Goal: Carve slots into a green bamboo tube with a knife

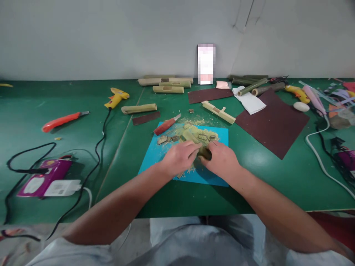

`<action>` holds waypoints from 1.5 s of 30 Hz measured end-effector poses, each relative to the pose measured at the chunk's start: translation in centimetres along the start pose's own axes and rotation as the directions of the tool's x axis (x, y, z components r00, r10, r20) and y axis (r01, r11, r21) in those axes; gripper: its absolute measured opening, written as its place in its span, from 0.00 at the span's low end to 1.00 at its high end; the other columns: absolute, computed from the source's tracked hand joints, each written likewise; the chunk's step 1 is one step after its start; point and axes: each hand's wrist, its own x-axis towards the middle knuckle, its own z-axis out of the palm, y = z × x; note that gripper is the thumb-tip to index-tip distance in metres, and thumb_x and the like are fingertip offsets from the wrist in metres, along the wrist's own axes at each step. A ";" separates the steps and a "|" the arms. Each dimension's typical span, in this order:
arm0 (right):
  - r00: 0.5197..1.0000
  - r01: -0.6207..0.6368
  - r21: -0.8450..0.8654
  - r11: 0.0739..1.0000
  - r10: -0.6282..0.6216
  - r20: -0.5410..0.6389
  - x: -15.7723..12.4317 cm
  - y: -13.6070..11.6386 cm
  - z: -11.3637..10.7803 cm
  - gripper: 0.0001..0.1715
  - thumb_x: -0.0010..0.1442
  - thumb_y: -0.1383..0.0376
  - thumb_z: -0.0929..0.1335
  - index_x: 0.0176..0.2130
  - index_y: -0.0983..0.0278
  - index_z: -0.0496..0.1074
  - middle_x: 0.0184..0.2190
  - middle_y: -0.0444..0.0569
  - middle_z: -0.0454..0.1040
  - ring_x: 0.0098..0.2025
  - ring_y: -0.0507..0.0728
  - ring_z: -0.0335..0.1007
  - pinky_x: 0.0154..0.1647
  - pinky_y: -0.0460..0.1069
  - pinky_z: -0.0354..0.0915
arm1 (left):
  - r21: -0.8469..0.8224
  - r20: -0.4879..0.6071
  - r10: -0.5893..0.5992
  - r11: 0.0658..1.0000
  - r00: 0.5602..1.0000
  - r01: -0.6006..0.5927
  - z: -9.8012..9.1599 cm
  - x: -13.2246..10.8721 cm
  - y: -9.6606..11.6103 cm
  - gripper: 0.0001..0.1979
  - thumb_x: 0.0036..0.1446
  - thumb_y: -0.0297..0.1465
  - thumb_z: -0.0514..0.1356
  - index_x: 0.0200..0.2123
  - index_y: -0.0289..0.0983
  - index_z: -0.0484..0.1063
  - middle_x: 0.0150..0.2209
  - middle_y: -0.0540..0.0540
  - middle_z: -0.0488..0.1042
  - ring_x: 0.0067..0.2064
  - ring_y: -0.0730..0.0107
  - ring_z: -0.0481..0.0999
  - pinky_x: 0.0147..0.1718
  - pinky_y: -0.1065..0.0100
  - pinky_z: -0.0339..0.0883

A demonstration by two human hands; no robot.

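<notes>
A: Bamboo work, bare hands only. Grip any good?

B: Decent, by the look. Left hand (181, 157): half-curled, fingertips pressed onto the bamboo piece (205, 152). Bamboo piece itself: right between both hands, low over the blue sheet (152, 157). Right hand (222, 155): curled as well, wrapped about the other side of the same piece. Can't tell the exact contact under the knuckles.

A: And for doing it well?

B: Probably best to brace low against the sheet, press evenly from both sides, and keep fingertips off raw edges. Maybe worth parking the red-handled knife (164, 126) farther from the left hand, given that bare blade.

A: Materials?

B: Left to right, then. Well left of the left hand: orange cutter (63, 122), long, slim, smooth. Just beyond the hands: pale shavings (201, 130), dusty and loose, plus rough brown chips (163, 139). Past the right hand: notched bamboo tube (219, 112), pale, round, with a squarish cut-out. Farther right of that hand: dark brown sheet (273, 125), flat, matte, possibly sandpaper.
</notes>
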 end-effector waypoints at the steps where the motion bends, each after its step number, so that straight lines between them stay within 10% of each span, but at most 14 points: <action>1: 1.000 0.004 -0.005 1.000 -0.004 -0.008 -0.1 -0.1 0.0 0.11 0.59 0.56 0.69 0.34 0.61 0.68 0.37 0.52 0.75 0.40 0.60 0.71 0.34 0.52 0.62 | 0.005 -0.017 -0.013 1.000 1.000 0.013 0.0 0.0 -0.1 0.16 0.68 0.30 0.52 0.51 0.37 0.77 0.38 0.42 0.80 0.40 0.63 0.80 0.39 0.65 0.74; 15: 0.992 0.053 -0.174 0.983 -0.072 -0.107 0.1 0.4 -0.4 0.09 0.61 0.61 0.68 0.38 0.64 0.72 0.41 0.57 0.71 0.45 0.64 0.67 0.39 0.56 0.63 | -0.002 -0.200 -0.155 0.988 0.968 0.158 0.2 0.5 -1.8 0.14 0.67 0.30 0.55 0.51 0.38 0.77 0.47 0.42 0.80 0.50 0.60 0.79 0.50 0.59 0.75; 40: 0.995 0.078 0.041 0.996 -0.075 -0.069 0.3 0.7 0.6 0.04 0.61 0.64 0.67 0.38 0.63 0.68 0.41 0.56 0.71 0.45 0.63 0.69 0.42 0.56 0.68 | 0.024 -0.202 -0.191 0.980 0.961 0.199 -0.5 0.9 -2.4 0.12 0.67 0.33 0.56 0.44 0.37 0.79 0.40 0.44 0.81 0.43 0.63 0.80 0.46 0.63 0.74; 45: 0.995 0.086 0.052 0.995 -0.082 -0.062 0.4 0.7 0.7 0.03 0.60 0.65 0.67 0.36 0.63 0.67 0.40 0.56 0.71 0.44 0.62 0.69 0.41 0.55 0.67 | 0.034 -0.032 -0.031 0.999 0.999 0.032 -0.3 0.5 -0.6 0.13 0.68 0.33 0.55 0.43 0.36 0.79 0.36 0.44 0.80 0.40 0.63 0.80 0.39 0.65 0.73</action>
